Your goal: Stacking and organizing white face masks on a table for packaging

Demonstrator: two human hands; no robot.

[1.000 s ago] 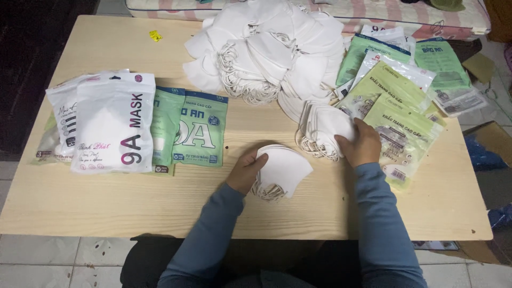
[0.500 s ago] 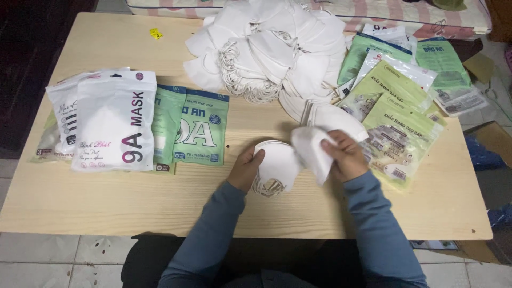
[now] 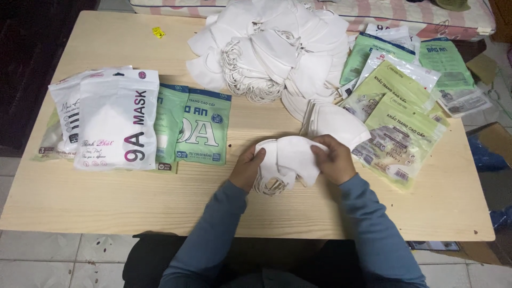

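You get even, soft light over the pale wooden table (image 3: 106, 197), with only faint shadows under the packets. The far white pile (image 3: 272, 48) looks nearly washed out, perhaps overexposed. The far left corner falls dark, and table edges bow slightly

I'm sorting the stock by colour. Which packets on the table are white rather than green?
The white packets at the table's left end, overlapping beside the darker green packets. The right-side packets are mostly pale green.
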